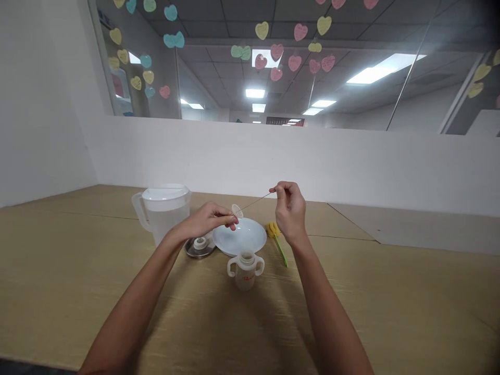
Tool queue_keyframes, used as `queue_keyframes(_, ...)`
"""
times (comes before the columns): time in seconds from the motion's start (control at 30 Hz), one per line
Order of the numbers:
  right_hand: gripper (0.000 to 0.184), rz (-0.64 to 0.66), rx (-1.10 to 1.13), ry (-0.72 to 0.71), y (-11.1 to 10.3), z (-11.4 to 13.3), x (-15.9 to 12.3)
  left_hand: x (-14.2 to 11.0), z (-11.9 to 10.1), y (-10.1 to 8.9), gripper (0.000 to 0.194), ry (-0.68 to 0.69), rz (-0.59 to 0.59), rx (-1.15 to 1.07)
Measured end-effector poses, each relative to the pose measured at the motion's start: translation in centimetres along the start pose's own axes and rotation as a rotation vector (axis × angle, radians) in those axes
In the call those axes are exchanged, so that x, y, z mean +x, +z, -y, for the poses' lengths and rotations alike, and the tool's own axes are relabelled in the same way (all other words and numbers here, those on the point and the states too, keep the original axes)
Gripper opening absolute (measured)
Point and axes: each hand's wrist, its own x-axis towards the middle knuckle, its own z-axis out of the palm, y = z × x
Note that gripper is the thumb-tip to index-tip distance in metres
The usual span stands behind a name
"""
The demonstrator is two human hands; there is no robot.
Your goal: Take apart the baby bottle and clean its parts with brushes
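Note:
A thin dark wire-like strand [255, 201] runs taut between my two hands above a white bowl [222, 240]. My left hand [213, 217] pinches its lower end, palm down. My right hand [289, 205] is raised higher and pinches the other end between thumb and fingers. Right by my left fingertips is a translucent round piece [237, 211]; I cannot tell whether the hand touches it. Below the bowl, a two-handled baby bottle [245, 276] stands upright with its mouth uncovered and red print on its front.
Left of the bowl, a metal dish [191, 253] carries a white bottle collar [200, 243]. A lidded translucent pitcher [166, 216] stands behind it. To the bowl's right lies a yellow sponge brush [273, 229] with a green handle. A white wall [234, 156] rises behind the table.

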Motion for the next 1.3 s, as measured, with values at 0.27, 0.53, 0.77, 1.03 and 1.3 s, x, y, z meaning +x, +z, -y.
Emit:
queue_keyframes(0.27, 0.016, -0.27, 0.102, 0.022, -4.7, 0.3, 2.5, 0.1, 0.4, -0.4, 0.03, 0.001, 0.001, 0.046)
queue_keyframes(0.53, 0.019, -0.752, 0.057, 0.096, -16.4, -2.5, 4.0, -0.4, 2.7, -3.0, 0.032, 0.004, -0.273, 0.025)
queue_keyframes(0.77, 0.009, -0.404, -0.014, 0.454, -11.4, -7.3, 3.4, 1.3, 4.9, -1.0, 0.036, -0.007, -0.248, 0.133)
queue_keyframes(1.03, 0.012, -0.026, -0.145, 0.732, -5.2, -14.3, -0.8, 2.5, 6.4, 0.6, 0.036, -0.028, -0.207, 0.261)
queue_keyframes(1.3, 0.017, 0.271, -0.437, 0.762, -1.0, -15.2, -4.3, 2.9, 6.8, 1.5, 0.033, -0.047, -0.174, 0.294)
